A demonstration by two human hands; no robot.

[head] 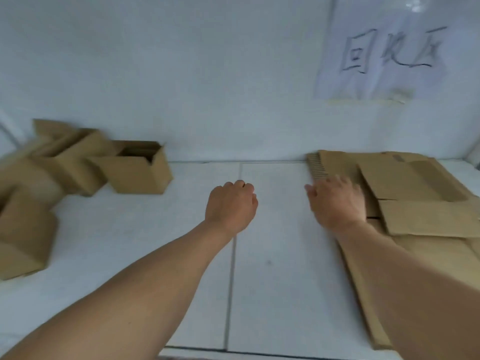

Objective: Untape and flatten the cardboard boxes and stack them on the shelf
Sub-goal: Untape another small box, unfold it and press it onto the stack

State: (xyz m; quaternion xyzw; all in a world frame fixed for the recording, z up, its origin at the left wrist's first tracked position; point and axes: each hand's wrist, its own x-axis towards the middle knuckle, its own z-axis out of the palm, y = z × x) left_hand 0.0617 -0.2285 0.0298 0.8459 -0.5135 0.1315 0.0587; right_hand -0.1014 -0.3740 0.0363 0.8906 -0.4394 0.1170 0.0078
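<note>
Resting with fingers spread on the flattened box stack (415, 193) at right, apparently squaring it, the right hand (337, 201) works while the left hand (231, 203), fingers curled and empty, hovers right of the unflattened boxes (137, 170).

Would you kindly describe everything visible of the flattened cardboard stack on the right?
The flattened stack is plain brown corrugated cardboard, several collapsed boxes lying flat on the white shelf, against the back wall. The top pieces lie offset, flaps overlapping; fluted edges show at its far-left corner. The right hand rests on its left edge, fingers spread. The forearm hides its near part.
</note>
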